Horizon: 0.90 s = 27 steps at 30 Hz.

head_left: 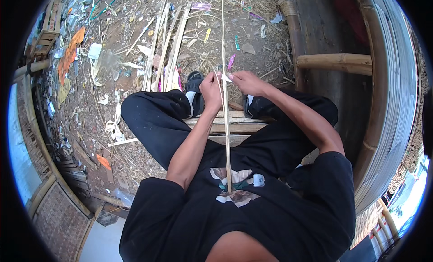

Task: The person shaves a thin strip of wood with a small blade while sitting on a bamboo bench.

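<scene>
A long, thin bamboo strip (227, 136) runs from the top of the view down to the front of my shirt. Around its middle, my left hand (211, 89) is closed, its fingers curled at the strip's left side. A finer sliver shows beside the main strip there. From the right, my right hand (247, 83) is closed in a pinch against the strip. A small white piece (227, 78) shows at its fingertips, too small to name. Both hands are above the gap between my bent knees.
Several split bamboo slats (168, 48) lie on the littered dirt ground ahead. A slatted bamboo ledge (225, 125) is between my legs. To the right stands a bamboo frame with a crossbar (334, 63). A wooden crate (48, 23) sits at the far left.
</scene>
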Tool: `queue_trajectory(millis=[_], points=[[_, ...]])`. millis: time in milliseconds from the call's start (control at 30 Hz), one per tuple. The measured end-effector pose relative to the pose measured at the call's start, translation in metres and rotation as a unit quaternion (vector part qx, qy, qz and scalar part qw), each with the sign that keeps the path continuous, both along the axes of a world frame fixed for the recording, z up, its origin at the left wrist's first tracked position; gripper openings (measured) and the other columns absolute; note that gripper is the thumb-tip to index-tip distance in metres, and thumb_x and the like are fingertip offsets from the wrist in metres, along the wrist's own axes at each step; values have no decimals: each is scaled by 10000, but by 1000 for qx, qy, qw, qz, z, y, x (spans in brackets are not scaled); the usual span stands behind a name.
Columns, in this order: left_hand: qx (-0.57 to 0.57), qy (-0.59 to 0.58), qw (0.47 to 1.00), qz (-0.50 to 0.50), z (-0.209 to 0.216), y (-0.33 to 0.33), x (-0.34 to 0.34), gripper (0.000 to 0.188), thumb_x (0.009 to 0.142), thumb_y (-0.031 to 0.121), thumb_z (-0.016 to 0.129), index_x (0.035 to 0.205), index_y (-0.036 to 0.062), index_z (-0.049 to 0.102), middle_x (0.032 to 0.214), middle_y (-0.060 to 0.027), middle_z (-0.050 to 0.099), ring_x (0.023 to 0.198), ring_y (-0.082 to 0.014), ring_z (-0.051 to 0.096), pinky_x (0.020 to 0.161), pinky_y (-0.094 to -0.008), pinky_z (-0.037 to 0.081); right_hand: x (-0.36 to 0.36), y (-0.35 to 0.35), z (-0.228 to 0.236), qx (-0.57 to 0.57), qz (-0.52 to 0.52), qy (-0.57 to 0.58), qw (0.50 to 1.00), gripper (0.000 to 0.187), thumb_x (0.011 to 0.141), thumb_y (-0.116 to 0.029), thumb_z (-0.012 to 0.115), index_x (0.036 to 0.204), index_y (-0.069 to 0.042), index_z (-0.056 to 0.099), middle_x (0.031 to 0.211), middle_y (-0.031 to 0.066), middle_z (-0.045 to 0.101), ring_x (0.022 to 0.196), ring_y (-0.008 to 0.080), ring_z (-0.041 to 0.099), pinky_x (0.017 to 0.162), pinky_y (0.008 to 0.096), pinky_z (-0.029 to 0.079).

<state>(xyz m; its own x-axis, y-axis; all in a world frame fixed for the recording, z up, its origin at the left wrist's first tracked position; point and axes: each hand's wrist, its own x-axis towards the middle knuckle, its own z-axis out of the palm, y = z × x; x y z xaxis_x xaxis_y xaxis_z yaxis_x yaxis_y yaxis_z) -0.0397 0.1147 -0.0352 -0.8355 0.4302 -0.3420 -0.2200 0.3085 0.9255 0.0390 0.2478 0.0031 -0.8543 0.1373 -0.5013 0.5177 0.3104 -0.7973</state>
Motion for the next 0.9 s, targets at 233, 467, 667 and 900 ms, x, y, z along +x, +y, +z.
queue_trajectory(millis=[233, 467, 667, 900], points=[[20, -88, 996, 21, 20, -13, 13, 314, 896, 149, 548, 650, -23, 456, 527, 27, 349, 529, -37, 293, 450, -255, 246, 11, -11, -5, 24, 7, 22, 999, 408, 956, -325, 391, 797, 39, 484, 648, 200, 492, 599, 322, 446, 610, 415, 390], [46, -64, 997, 5, 7, -18, 12, 286, 916, 177, 537, 654, 77, 484, 534, 74, 354, 434, -8, 290, 386, -208, 199, 8, -12, 9, 39, 26, 3, 999, 401, 950, -313, 384, 809, 31, 535, 741, 246, 548, 740, 412, 539, 687, 462, 414], [32, -85, 996, 2, 3, -25, 18, 346, 904, 169, 545, 634, 3, 407, 538, 37, 327, 546, -35, 284, 458, -248, 240, 17, -21, 3, 26, 1, 3, 1000, 409, 946, -317, 386, 801, 31, 544, 751, 240, 556, 761, 417, 540, 700, 468, 415], [95, -191, 976, -42, -4, -17, -2, 258, 948, 266, 474, 775, 75, 497, 571, 35, 422, 445, -67, 442, 370, -223, 359, -1, 2, -12, -17, 3, 7, 1000, 375, 951, -322, 421, 814, 4, 545, 643, 84, 514, 600, 192, 468, 587, 359, 397]])
